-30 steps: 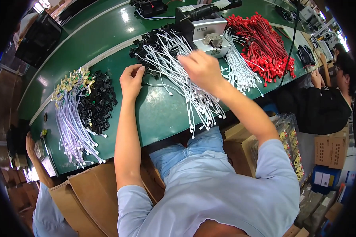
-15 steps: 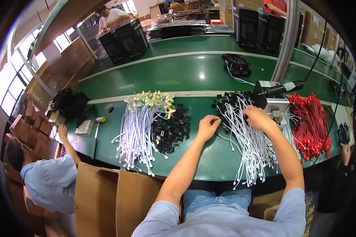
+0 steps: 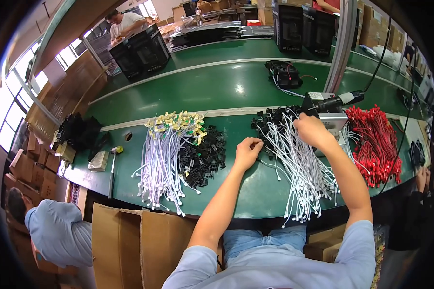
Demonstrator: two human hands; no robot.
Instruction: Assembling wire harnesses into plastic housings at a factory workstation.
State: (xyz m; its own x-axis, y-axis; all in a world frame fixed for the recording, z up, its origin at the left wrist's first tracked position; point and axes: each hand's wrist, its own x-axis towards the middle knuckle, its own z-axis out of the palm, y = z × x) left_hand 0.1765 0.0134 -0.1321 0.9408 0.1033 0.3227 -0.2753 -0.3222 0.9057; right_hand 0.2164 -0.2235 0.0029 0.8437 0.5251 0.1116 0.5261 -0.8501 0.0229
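My left hand (image 3: 248,153) is over the green bench with thumb and fingertips pinched together. What it pinches, if anything, is too small to make out. A thin cable (image 3: 271,165) with a dark end runs beside its fingers. My right hand (image 3: 314,131) is closed at the far end of a bundle of white cables (image 3: 304,180). Black connectors (image 3: 267,120) are heaped at that end, and the fingers hide what they grip. Left of my left hand lies a pile of small black plastic parts (image 3: 202,161), partly under white cables with yellow-green ends (image 3: 160,159).
A device with a black cylinder (image 3: 333,102) stands behind my right hand, with red cables (image 3: 375,144) beside it. A hammer (image 3: 115,166) lies at left. Black fans (image 3: 283,74) and black boxes (image 3: 142,52) sit farther back. Below the bench edge is an open carton (image 3: 115,241). Co-workers flank me.
My right hand has moved slightly farther away, toward the black connectors. My left hand keeps its pinch. The co-worker at left has drawn an arm back from the bench. The view has shifted a little.
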